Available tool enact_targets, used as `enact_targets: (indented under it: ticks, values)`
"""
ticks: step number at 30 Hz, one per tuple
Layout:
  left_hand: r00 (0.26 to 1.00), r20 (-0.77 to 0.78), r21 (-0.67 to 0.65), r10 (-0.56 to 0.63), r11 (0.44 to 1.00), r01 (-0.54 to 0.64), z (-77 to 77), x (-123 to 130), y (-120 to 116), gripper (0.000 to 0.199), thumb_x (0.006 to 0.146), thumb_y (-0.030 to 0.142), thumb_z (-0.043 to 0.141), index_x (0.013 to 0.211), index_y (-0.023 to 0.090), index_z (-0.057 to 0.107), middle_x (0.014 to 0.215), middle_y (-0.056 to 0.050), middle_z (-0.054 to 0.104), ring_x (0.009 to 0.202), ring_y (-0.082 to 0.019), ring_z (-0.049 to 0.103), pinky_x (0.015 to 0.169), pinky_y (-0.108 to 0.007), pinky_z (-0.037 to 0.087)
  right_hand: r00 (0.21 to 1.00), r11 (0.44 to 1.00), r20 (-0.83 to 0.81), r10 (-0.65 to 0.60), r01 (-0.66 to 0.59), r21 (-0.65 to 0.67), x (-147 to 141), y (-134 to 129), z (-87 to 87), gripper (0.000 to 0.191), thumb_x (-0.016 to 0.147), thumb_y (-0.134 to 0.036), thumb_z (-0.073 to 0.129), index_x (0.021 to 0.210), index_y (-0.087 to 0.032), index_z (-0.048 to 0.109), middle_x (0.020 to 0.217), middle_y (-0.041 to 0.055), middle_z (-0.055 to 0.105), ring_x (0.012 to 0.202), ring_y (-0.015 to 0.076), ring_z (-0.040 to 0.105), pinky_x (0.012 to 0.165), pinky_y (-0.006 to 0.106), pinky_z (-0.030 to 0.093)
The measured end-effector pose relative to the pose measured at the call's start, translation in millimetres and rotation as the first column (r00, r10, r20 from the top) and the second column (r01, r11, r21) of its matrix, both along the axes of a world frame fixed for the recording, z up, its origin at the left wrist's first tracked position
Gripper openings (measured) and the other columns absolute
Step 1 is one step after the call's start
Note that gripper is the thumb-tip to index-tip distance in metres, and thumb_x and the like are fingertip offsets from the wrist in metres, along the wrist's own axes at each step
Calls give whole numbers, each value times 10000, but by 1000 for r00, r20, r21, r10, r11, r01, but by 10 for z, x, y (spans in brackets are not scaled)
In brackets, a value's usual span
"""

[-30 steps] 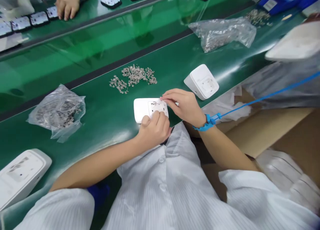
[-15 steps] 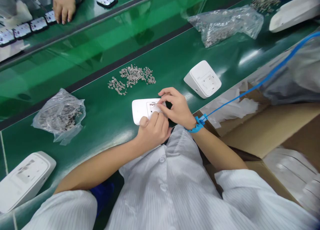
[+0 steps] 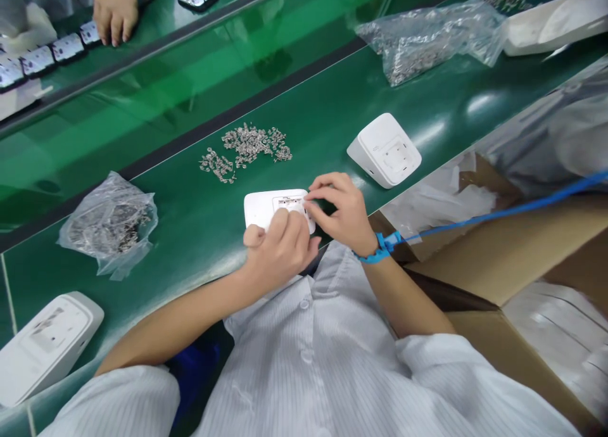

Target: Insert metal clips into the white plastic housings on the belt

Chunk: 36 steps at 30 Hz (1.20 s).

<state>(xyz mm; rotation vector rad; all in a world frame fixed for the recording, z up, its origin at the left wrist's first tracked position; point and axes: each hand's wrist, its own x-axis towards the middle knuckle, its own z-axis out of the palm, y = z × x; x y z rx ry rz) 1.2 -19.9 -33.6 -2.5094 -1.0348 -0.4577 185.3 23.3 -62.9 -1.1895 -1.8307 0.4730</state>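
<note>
A white plastic housing (image 3: 260,204) lies on the green bench, with a recessed compartment in its upper face. Over its near side my left hand (image 3: 280,244) is curled, its bent fingers pressing on the recess and hiding part of it. My right hand (image 3: 342,212) is at the housing's right end, thumb and index finger pinched together by the recess; whatever is between the fingertips is too small to make out. A blue wrist strap (image 3: 380,248) circles my right wrist. Just beyond the housing lies a loose pile of small metal clips (image 3: 251,144).
Similar white housings stand to the right (image 3: 387,149) and at the left front (image 3: 47,345). Plastic bags of metal parts lie left (image 3: 107,225) and back right (image 3: 427,44). An open cardboard box (image 3: 475,259) is below the bench edge. Across a green divider rests another person's hand (image 3: 116,12).
My right fingertips have drawn slightly away from the middle of the recess toward its right end, exposing more of its metal-lined edge. My left hand stays on the housing. The view shifts a little.
</note>
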Motion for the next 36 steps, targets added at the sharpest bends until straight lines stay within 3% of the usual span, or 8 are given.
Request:
enact_targets:
  ticks: [4, 8, 14, 29, 36]
  values:
    - [994, -37, 26, 105, 994, -104, 47, -44, 132, 420, 1001, 434, 523, 1216, 94, 644, 987, -98, 701, 953, -283, 576, 662, -404, 224, 991, 1000, 135, -18, 21, -16, -25, -148, -97, 203, 986, -283, 566, 1054, -275, 757, 1132, 81, 679, 1082, 264, 577, 914, 470, 446]
    - [992, -47, -63, 117, 991, -119, 1, -74, 178, 332, 1001, 427, 509, 1192, 193, 645, 989, -73, 697, 952, -284, 562, 699, -419, 255, 979, 1000, 203, -3, 5, -7, -28, -150, -115, 238, 1012, -286, 534, 1076, -313, 762, 1168, 60, 691, 1111, 261, 560, 925, 472, 420]
    - [993, -39, -119, 108, 987, -112, -67, -100, 161, 383, 974, 407, 523, 1298, 222, 606, 1098, -94, 697, 1004, -307, 554, 785, -448, 325, 974, 1000, 228, 2, -2, 1, -18, -149, -97, 253, 1027, -292, 515, 1097, -318, 757, 1185, 59, 693, 1111, 255, 567, 924, 465, 417]
    - [991, 4, -190, 133, 973, -130, -68, -77, 151, 368, 985, 391, 533, 1308, 224, 594, 1137, -74, 704, 1007, -291, 570, 754, -432, 304, 970, 1000, 242, 28, -29, 2, -1, -138, -110, 248, 1033, -296, 507, 1136, -317, 732, 1188, 62, 668, 1099, 248, 562, 885, 440, 405]
    - [983, 73, -349, 171, 927, -136, -78, -55, 163, 364, 1007, 406, 454, 1293, 262, 628, 1111, -88, 708, 1017, -330, 606, 744, -458, 322, 964, 996, 264, 14, -37, 82, -11, -129, -124, 203, 1020, -267, 538, 1104, -264, 722, 1149, 71, 672, 1073, 242, 563, 874, 426, 406]
